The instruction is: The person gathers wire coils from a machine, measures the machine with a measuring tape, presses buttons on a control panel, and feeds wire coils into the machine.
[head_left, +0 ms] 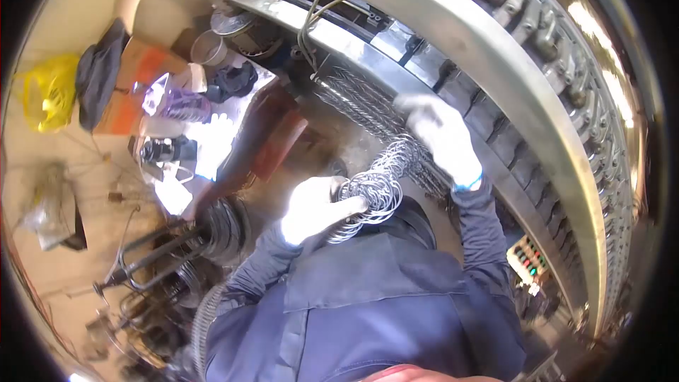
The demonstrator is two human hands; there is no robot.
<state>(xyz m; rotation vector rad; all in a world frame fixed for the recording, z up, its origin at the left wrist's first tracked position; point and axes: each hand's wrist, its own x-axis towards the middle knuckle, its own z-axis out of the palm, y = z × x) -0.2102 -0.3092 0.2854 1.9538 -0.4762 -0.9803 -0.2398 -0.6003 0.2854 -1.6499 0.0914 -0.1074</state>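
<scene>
Evidently, the left hand (316, 206), clamped on the wire rings (382, 189), should hold them untangled; the blurred right hand (447, 138) shows no discernible grip state.

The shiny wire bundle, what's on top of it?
The left hand has its thumb over one end of the wire bundle; what the thumb covers can't be seen.

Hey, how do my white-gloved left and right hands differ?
Your white-gloved left hand clasps bunched silvery metal rings and looks fairly sharp; your white-gloved right hand is motion-blurred, its hold unclear. The right hand sits higher in view than the left hand. Both have dark sleeves.
</scene>
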